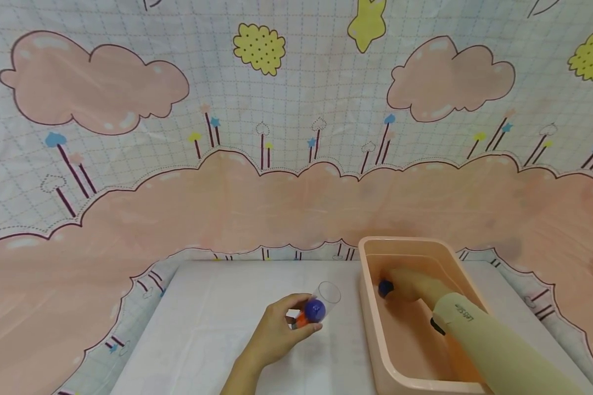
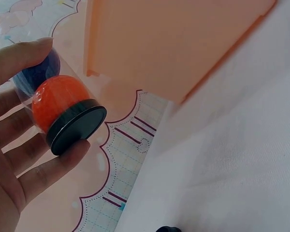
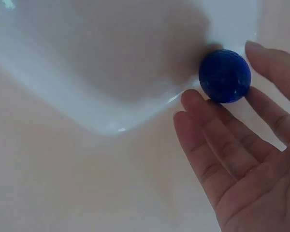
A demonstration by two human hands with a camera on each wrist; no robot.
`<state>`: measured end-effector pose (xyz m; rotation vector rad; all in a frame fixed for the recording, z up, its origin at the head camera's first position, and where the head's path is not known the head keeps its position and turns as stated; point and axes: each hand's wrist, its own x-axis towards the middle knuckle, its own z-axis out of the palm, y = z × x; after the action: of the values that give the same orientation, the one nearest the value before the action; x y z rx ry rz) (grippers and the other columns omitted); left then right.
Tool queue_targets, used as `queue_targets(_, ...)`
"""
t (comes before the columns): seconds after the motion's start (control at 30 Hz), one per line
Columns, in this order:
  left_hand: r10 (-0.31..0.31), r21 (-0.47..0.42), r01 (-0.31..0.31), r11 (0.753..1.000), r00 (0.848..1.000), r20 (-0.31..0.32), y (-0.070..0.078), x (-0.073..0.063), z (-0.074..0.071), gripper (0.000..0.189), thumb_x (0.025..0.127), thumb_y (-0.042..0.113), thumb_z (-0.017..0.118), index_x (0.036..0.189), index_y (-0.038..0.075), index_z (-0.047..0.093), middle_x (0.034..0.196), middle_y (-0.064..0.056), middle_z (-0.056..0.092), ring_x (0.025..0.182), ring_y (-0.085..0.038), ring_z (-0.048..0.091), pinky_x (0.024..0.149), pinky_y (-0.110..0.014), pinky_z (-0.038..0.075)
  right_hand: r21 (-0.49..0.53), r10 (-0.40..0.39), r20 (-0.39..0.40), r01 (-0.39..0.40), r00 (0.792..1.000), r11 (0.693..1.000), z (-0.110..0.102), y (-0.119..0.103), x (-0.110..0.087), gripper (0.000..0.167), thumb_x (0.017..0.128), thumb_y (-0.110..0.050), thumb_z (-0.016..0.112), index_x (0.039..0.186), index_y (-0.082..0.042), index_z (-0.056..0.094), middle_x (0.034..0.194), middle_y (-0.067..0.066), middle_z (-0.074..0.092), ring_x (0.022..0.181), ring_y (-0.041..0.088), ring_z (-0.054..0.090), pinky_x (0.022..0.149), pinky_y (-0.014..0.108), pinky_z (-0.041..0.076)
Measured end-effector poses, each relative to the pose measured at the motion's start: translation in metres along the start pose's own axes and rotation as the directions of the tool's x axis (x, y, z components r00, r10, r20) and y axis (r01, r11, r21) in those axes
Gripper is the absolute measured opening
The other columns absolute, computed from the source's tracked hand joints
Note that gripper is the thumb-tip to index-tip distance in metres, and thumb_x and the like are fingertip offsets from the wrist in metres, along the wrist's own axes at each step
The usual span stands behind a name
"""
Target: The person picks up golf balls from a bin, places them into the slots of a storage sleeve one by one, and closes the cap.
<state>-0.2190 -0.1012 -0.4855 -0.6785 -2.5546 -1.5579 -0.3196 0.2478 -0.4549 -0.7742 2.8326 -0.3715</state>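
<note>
Head view: at lower centre, the left hand [image 1: 283, 326] is curled closely round a clear, dark-based cylinder [image 1: 330, 302] containing a glossy orange ball [image 2: 58, 98] and a purple-blue ball [image 1: 315, 310]; at lower right, the right hand [image 1: 407, 282] pinches a dark blue ball [image 1: 386, 288] inside a rectangular peach plastic bin [image 1: 410, 348] standing on the white tabletop [image 1: 217, 318].

The left hand [image 1: 280, 333] grips; the right hand [image 1: 409, 283] pinches further forward.
</note>
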Motion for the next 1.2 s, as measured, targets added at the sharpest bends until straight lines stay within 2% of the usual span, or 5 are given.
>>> queue_targets(0.4, 0.02, 0.003, -0.02, 1.0, 1.0, 0.0, 0.0, -0.002, -0.002, 0.052, 0.085, 0.04, 0.085, 0.131, 0.022, 0.067, 0.118, 0.008, 0.073, 0.11, -0.014, 0.067, 0.083, -0.028, 0.059, -0.129, -0.12, -0.014, 0.118, 0.993, 0.985, 0.007, 0.006, 0.001, 0.013, 0.082, -0.009, 0.081, 0.089, -0.011, 0.069, 0.071, -0.006, 0.059, 0.062, 0.01, 0.049, 0.057, 0.027, 0.045)
queue_targets(0.6, 0.027, -0.001, -0.027, 1.0, 1.0, 0.006, 0.001, -0.004, -0.003, 0.055, 0.086, 0.041, 0.085, 0.132, 0.018, 0.067, 0.119, 0.006, 0.073, 0.111, -0.015, 0.067, 0.084, -0.032, 0.061, -0.27, -0.011, 0.01, 0.013, 1.0, 0.963, 0.004, -0.005, 0.003, 0.015, 0.08, -0.022, 0.087, 0.089, -0.018, 0.076, 0.068, -0.012, 0.061, 0.059, 0.011, 0.053, 0.056, 0.031, 0.047)
queue_targets(0.8, 0.019, -0.003, -0.019, 1.0, 1.0, 0.011, 0.002, -0.005, -0.003, 0.051, 0.086, 0.041, 0.085, 0.131, 0.025, 0.067, 0.119, 0.007, 0.073, 0.111, -0.015, 0.067, 0.083, -0.025, 0.058, -0.225, 0.029, 0.062, -0.014, 0.998, 0.974, -0.001, -0.012, -0.001, 0.02, 0.08, -0.024, 0.089, 0.093, -0.017, 0.077, 0.074, -0.011, 0.066, 0.064, 0.008, 0.055, 0.06, 0.03, 0.051)
queue_targets(0.97, 0.02, -0.007, -0.02, 1.0, 1.0, 0.012, 0.002, -0.005, -0.004, 0.052, 0.086, 0.041, 0.085, 0.131, 0.023, 0.067, 0.119, 0.007, 0.073, 0.11, -0.015, 0.067, 0.083, -0.024, 0.058, -0.257, 0.019, 0.018, -0.014, 1.0, 0.966, -0.008, -0.012, 0.0, 0.019, 0.078, -0.032, 0.091, 0.088, -0.024, 0.076, 0.078, -0.015, 0.068, 0.07, 0.006, 0.057, 0.071, 0.035, 0.055)
queue_targets(1.2, 0.024, -0.006, -0.024, 1.0, 1.0, 0.008, 0.001, -0.006, -0.006, 0.051, 0.086, 0.04, 0.085, 0.131, 0.024, 0.067, 0.119, 0.007, 0.073, 0.111, -0.015, 0.067, 0.083, -0.024, 0.058, -0.091, 0.024, 0.031, -0.021, 0.999, 0.996, -0.016, -0.019, 0.0, 0.021, 0.082, -0.024, 0.088, 0.095, -0.015, 0.073, 0.086, -0.007, 0.068, 0.076, 0.01, 0.059, 0.077, 0.036, 0.057)
